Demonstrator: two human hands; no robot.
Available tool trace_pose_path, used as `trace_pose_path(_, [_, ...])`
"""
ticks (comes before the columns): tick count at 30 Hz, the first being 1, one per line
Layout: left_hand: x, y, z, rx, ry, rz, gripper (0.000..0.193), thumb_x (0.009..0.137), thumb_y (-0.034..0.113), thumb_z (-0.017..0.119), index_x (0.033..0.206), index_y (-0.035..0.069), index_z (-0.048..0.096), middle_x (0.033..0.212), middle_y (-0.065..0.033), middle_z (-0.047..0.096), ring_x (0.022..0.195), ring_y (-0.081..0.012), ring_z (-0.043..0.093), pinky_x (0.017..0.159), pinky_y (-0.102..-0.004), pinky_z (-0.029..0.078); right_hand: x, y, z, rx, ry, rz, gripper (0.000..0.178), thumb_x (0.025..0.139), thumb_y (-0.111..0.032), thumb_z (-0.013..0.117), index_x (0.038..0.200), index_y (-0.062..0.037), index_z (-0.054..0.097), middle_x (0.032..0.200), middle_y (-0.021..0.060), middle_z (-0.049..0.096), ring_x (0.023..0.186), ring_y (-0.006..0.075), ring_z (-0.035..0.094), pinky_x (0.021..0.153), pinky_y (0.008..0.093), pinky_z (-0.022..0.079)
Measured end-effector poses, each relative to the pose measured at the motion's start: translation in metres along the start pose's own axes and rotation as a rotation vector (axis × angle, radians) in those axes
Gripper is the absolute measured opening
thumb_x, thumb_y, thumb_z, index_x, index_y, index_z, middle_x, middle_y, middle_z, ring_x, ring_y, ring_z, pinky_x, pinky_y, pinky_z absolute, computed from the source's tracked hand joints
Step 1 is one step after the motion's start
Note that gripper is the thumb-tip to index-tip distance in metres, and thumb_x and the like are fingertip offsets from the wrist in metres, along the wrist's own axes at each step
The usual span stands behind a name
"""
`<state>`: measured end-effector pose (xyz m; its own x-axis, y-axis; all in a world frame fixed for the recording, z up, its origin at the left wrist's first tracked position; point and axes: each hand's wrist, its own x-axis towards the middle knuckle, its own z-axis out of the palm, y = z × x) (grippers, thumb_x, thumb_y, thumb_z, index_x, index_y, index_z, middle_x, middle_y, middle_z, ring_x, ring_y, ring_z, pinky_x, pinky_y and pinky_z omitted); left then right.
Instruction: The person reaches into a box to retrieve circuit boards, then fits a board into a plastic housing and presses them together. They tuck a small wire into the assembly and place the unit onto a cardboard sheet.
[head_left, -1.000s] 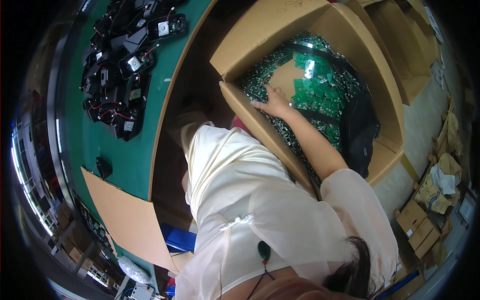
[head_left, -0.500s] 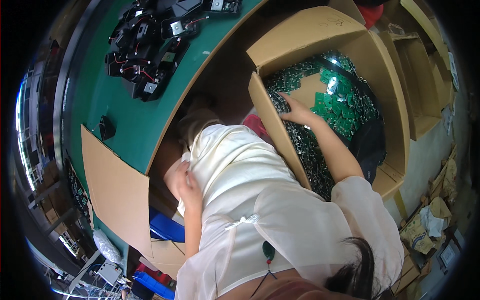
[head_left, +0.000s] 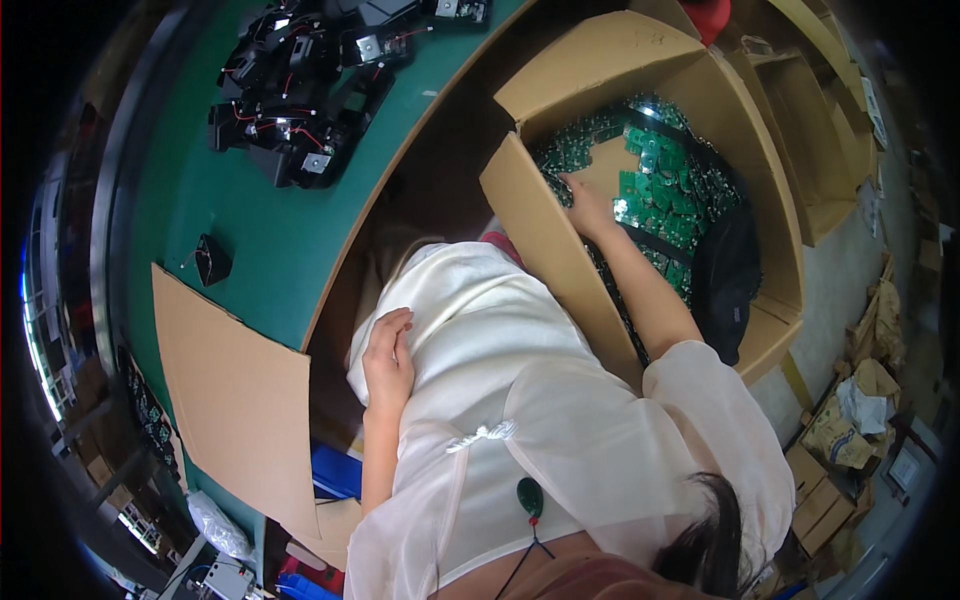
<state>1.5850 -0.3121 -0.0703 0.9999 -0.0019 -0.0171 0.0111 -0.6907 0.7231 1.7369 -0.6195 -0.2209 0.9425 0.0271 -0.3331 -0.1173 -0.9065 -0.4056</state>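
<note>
At two o'clock in my view, I see small green circuit boards point(head_left: 655, 195) lying loose and overlapping inside an open brown cardboard box point(head_left: 540, 235). Bright, smooth faces shine mid-pile; darker boards point(head_left: 562, 150), speckled with tiny parts, crowd toward the box's ten o'clock.

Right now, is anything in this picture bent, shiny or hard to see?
In the head view, the green table's long edge bows, likely from the fisheye lens; in the head view, white glare spots some green circuit boards; also in the head view, deep shadow fills the gap beside the cardboard box, and the right hand's fingertips are hard to make out.
</note>
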Motion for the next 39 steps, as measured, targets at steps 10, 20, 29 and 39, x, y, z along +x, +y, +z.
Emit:
trace_pose_path(10, [0.023,-0.003,0.023,-0.040,0.011,0.098,0.025,0.077,-0.012,0.046,0.095,-0.001,0.059,0.092,-0.0146,0.060,0.079,-0.0237,0.061,0.070,-0.0296,0.048,0.025,0.051,-0.052,0.833,-0.252,0.040,0.043,0.073,-0.018,0.066,0.111,-0.0045,0.052,0.098,0.0071,0.060,0.087,0.0151,0.057,0.078,0.0286,0.045])
trace_pose_path(20, [0.056,0.027,0.025,-0.155,0.016,0.219,0.030,0.069,-0.011,0.049,0.093,0.003,0.059,0.093,-0.0131,0.061,0.086,-0.0293,0.059,0.076,-0.0349,0.048,-0.022,0.045,-0.181,1.354,0.197,0.065,0.039,0.079,-0.012,0.056,0.116,-0.0035,0.047,0.104,0.0051,0.057,0.093,0.0164,0.056,0.081,0.0313,0.046])
trace_pose_path(29, [0.094,0.067,-0.017,-0.100,0.287,0.402,0.033,0.067,-0.011,0.053,0.095,0.003,0.060,0.107,-0.0148,0.056,0.095,-0.0311,0.056,0.078,-0.0348,0.047,0.029,-0.130,-0.246,1.339,-0.303,-0.463,0.037,0.082,-0.018,0.051,0.114,-0.0025,0.042,0.099,0.0126,0.056,0.087,0.0203,0.058,0.071,0.0320,0.052])
trace_pose_path(39, [0.070,0.002,-0.081,0.366,0.609,-0.217,0.048,0.078,0.015,0.060,0.121,0.003,0.044,0.131,-0.0143,0.039,0.124,-0.0314,0.034,0.102,-0.0481,0.023,0.085,-0.385,-0.164,0.951,-0.654,-0.643,0.033,0.076,-0.009,0.062,0.107,-0.0036,0.052,0.095,0.0044,0.059,0.085,0.0130,0.056,0.075,0.0283,0.046])
